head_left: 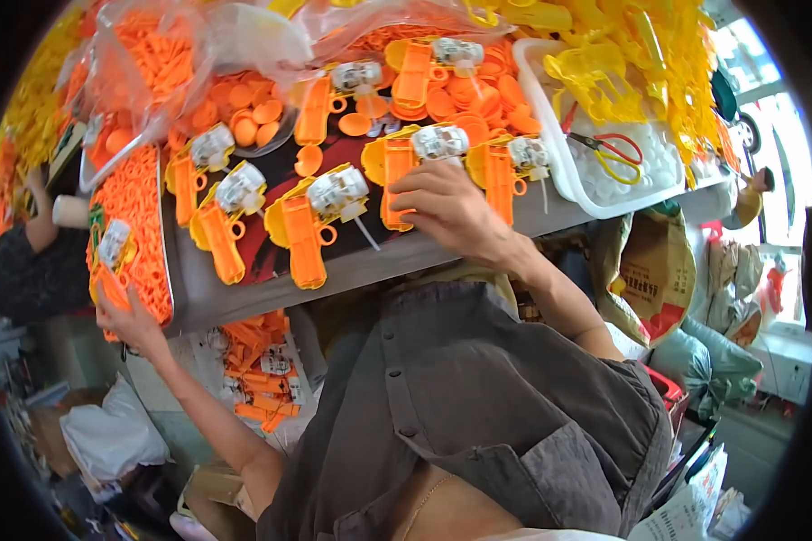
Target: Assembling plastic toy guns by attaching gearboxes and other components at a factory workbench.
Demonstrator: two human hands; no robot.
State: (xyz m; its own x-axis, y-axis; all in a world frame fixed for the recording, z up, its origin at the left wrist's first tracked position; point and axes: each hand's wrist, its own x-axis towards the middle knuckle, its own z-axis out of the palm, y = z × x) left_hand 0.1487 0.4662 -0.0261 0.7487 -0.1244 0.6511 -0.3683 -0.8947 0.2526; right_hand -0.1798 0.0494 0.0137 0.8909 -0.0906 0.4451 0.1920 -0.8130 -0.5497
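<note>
At the left, my left hand [133, 323] has its fingers closed round the orange handle of a toy assembly [114, 248] with a clear-and-white mechanism, over a tray of small orange rings [135, 194]. My right hand [451, 206] reaches over the table's front edge, its curled fingers on the orange handle of another yellow-and-orange toy assembly [390, 162]. The fingertips' contact is partly hidden. Several similar assemblies lie in a row along the table, among them one with a thin white stick [302, 225] in the middle and another [501, 180] right of my hand.
Orange discs [474, 90] are heaped behind the row. A white bin [559, 171] at the right holds whitish parts, with red-and-yellow-handled scissors [618, 153] on top. Yellow parts [641, 54] pile up beyond. Another person's arm [41, 212] shows far left. Orange assemblies [262, 370] lie below the table.
</note>
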